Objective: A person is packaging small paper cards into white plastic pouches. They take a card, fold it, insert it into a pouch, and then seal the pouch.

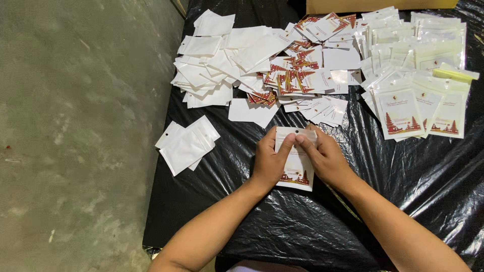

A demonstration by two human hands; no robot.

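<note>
Left of the black plastic sheet that covers the bench lies bare grey concrete floor. On the sheet's left part, below the big heap, sits a small stack of plain white pouches, lying face down and fanned a little. Above it, along the sheet's far edge, spreads a loose heap of white pouches mixed with printed cards in red and white. Near the sheet's middle, the left hand and right hand both pinch one printed pouch at its top edge, thumbs and forefingers closed on it, the pouch lying flat with its red picture toward the person. Judging by the grip, the step in hand looks like working the pouch's top strip, pressing or parting it; the next move would call for even pressure along that edge while the pouch stays flat. Right of the hands, on the sheet's far right part, overlapping rows of filled printed pouches lie face up, with a yellow strip resting on them
</note>
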